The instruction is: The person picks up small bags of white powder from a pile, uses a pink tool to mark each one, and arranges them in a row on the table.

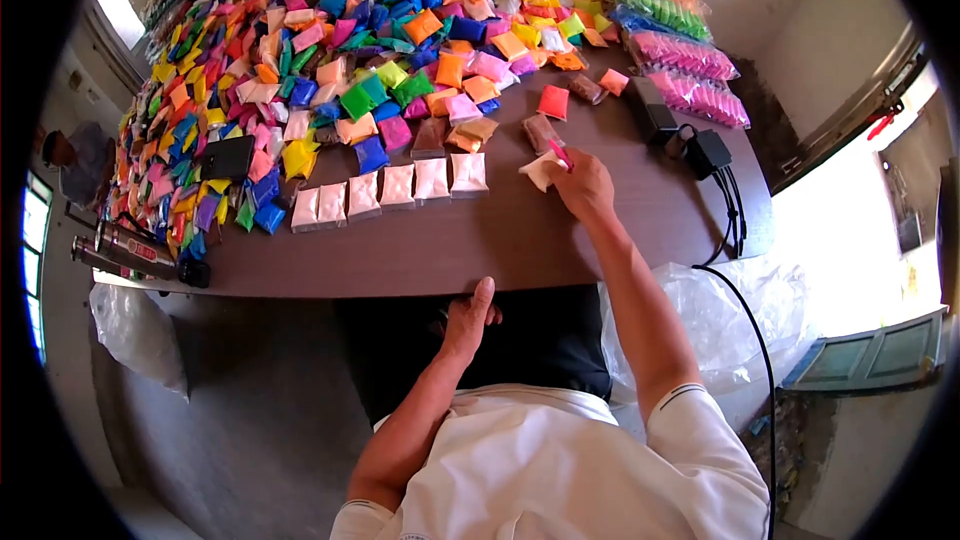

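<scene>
We count one slim pink item (560,154), right of frame's centre, closed in fingers of right hand (586,186); long axis slants, upper end toward upper left. One cream packet (540,171) at same fingertips, over desk (400,258). Left hand (466,325), lower centre, near desk's front edge: thumb up, fingers curled; we cannot tell whether holding anything. Six pale pink packets (398,186) in row, left of centre. Beyond right hand, two brown packets (541,134), one red packet (554,103), one coral packet (614,82).

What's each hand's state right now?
Left hand: thumb out, fingers partly hidden; grip can't be told.
Right hand: closed on a slim pink object, beside a cream packet.
</scene>
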Demonstrator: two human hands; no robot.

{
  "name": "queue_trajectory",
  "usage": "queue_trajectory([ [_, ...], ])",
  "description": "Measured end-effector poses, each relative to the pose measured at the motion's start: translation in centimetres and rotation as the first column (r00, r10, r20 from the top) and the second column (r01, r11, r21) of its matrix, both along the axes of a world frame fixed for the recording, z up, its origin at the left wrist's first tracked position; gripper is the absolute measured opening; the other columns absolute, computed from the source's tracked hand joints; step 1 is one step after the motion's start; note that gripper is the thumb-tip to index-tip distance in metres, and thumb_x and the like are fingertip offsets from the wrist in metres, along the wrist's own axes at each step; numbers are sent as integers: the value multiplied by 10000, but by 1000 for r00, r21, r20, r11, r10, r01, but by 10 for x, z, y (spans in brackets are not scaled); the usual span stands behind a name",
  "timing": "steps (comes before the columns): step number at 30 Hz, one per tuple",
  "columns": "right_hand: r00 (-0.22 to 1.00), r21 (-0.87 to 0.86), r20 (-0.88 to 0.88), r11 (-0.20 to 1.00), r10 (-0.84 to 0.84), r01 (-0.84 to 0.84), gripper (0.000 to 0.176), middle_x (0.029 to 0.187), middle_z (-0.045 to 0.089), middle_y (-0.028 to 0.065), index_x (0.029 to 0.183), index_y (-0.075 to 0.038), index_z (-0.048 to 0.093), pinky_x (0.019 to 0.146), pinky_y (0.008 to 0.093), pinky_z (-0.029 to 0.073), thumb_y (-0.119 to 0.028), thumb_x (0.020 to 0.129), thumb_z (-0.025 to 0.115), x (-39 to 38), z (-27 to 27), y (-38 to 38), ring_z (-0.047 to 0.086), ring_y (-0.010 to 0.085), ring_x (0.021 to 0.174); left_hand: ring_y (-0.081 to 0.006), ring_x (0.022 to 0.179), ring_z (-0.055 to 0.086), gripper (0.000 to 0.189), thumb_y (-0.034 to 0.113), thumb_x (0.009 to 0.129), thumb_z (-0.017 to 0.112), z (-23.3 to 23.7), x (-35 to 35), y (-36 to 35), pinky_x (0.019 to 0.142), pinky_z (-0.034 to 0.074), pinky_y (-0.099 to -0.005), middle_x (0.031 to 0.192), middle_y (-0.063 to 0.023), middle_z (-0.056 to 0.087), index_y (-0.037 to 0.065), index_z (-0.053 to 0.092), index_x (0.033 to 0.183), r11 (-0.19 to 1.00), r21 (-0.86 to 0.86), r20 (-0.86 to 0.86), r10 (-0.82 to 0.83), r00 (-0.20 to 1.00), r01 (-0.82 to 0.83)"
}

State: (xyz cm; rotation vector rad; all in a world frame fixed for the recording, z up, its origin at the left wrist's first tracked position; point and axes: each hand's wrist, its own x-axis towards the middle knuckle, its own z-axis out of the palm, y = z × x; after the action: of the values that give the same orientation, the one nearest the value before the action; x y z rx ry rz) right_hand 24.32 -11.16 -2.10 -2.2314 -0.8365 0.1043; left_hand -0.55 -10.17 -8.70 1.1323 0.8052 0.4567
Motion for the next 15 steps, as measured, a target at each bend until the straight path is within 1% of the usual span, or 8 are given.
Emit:
queue_trajectory([
  [2, 998, -19, -15, 998, 55, -56, 255, 787, 634, 175, 881, -70, 621, 676, 431, 465, -302, 780, 592, -5, 7, 0, 613, 357, 786, -121, 510, 407, 510, 523, 857, 565, 0, 0, 2, 527, 427, -293, 539, -15, 378, 75, 463, 635, 1000, -6, 10, 6, 1000, -6],
  [4, 973, -76, -120, 976, 197, -206, 245, 795, 633, 177, 902, -83, 621, 668, 442, 466, -281, 759, 605, -15, 12, -8, 612, 365, 791, -118, 513, 397, 496, 521, 853, 572, -3, -1, 3, 529, 426, -293, 550, -9, 373, 75, 468, 665, 1000, 1, 32, -11, 999, 11],
  [5, 973, -80, -121, 975, 195, -205, 245, 795, 633, 177, 902, -83, 621, 668, 442, 466, -281, 759, 605, -21, 10, -11, 612, 365, 791, -118, 513, 397, 496, 521, 853, 572, -5, -1, 3, 529, 426, -293, 550, -9, 373, 75, 468, 665, 1000, -4, 32, -12, 999, 12],
  [8, 964, -36, -41, 964, 262, -263, 237, 767, 628, 176, 912, -90, 617, 649, 449, 468, -267, 754, 615, -48, 1, -26, 609, 371, 766, -118, 516, 391, 501, 533, 842, 582, -8, 0, 4, 531, 418, -292, 548, -5, 372, 80, 468, 660, 998, -64, 50, -8, 999, 11],
  [10, 957, -29, -54, 957, 287, -288, 278, 778, 628, 174, 968, -81, 629, 663, 381, 477, -242, 743, 654, -70, 4, -35, 621, 333, 754, -116, 523, 400, 492, 527, 843, 585, -7, 0, 3, 534, 405, -285, 549, 0, 374, 86, 470, 659, 997, -78, 38, -23, 999, 26],
  [11, 946, -64, -69, 945, 316, -320, 304, 781, 636, 172, 1012, -95, 621, 664, 386, 487, -237, 748, 668, -79, 7, -38, 626, 342, 756, -116, 523, 400, 492, 527, 843, 585, -6, 1, 3, 534, 405, -285, 549, 0, 374, 86, 470, 659, 996, -81, 36, -24, 999, 27],
  [13, 942, -49, -40, 941, 334, -335, 305, 776, 638, 171, 1023, -98, 619, 656, 390, 490, -228, 752, 668, -93, 5, -40, 626, 347, 744, -136, 523, 414, 552, 579, 834, 557, -3, 3, 1, 551, 406, -303, 519, 0, 342, 111, 430, 571, 997, -74, -18, -8, 1000, 6],
  [15, 925, -19, 43, 926, 376, -376, 316, 776, 645, 171, 1050, -101, 614, 640, 395, 500, -211, 759, 672, -104, 2, -41, 632, 350, 726, -128, 536, 420, 518, 545, 846, 564, -5, 0, 2, 550, 400, -291, 537, 0, 364, 104, 446, 601, 995, -99, 12, -6, 1000, 7],
])
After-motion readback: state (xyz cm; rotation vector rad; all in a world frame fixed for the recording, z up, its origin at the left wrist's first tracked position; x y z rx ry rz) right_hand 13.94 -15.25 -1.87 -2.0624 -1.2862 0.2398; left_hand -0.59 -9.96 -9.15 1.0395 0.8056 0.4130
